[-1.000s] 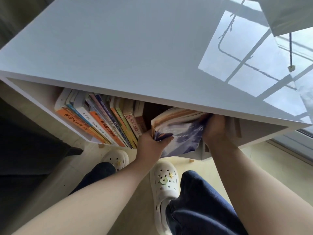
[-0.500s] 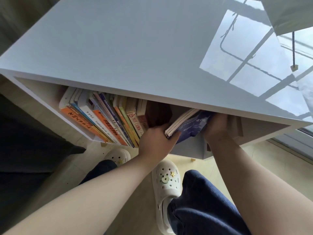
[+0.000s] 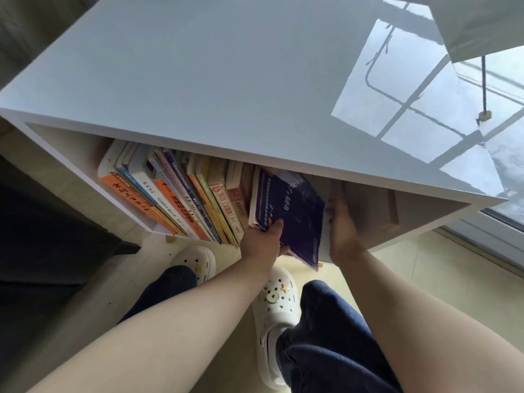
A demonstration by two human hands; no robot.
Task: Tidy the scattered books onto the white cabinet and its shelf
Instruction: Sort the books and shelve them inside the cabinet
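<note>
A glossy white cabinet (image 3: 215, 89) fills the upper view, with an open shelf below its top. Several books (image 3: 175, 199) stand in a row in the left part of the shelf, spines outward. A dark blue book (image 3: 292, 211) leans against the right end of that row, its lower corner sticking out past the shelf's front edge. My left hand (image 3: 262, 241) grips the blue book's lower edge, thumb on the cover. My right hand (image 3: 341, 222) is flat, fingers together, reaching into the shelf just right of the book and touching its right edge.
The right part of the shelf (image 3: 368, 211) holds no books. My white clogs (image 3: 273, 304) and blue jeans (image 3: 326, 344) are on the pale floor under the cabinet's front. A dark sofa (image 3: 42, 236) lies left, a window (image 3: 496, 217) right.
The blue book went deeper into the shelf, then was turned more upright against the row, its cover now facing out. My right hand let go of it and lies flat beside it.
</note>
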